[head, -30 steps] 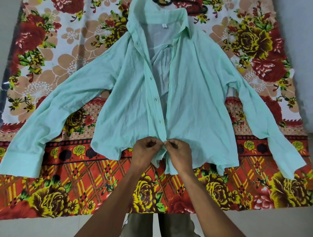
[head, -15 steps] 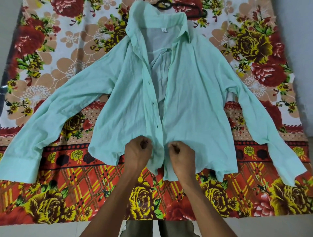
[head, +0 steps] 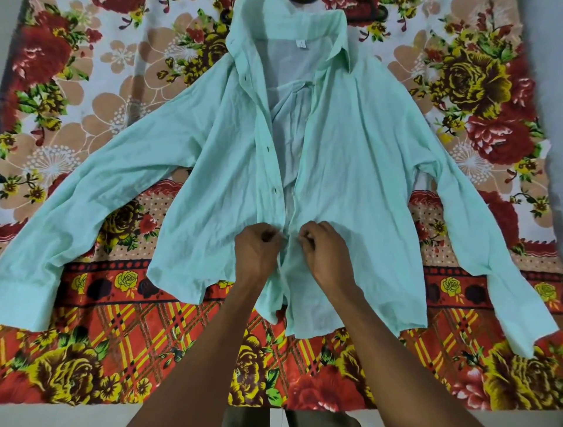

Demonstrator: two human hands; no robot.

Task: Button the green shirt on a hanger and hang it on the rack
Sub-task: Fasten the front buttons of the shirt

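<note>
The pale green shirt lies flat and face up on a flowered blanket, sleeves spread wide, front open from the collar down to my hands. My left hand pinches the left front edge, which carries the dark buttons. My right hand pinches the right front edge. The two edges meet between my fingers, a little above the hem. Below my hands the two front edges lie together. A dark hanger just shows above the collar at the top edge. No rack is in view.
The flowered blanket covers the surface, red and yellow near me, cream and red farther off. Bare grey floor shows along the near edge and at the right side. My legs are at the bottom centre.
Both hands have moved up the shirt front from near the hem to a higher point. The view has shifted, so the hanger is almost out of frame.
</note>
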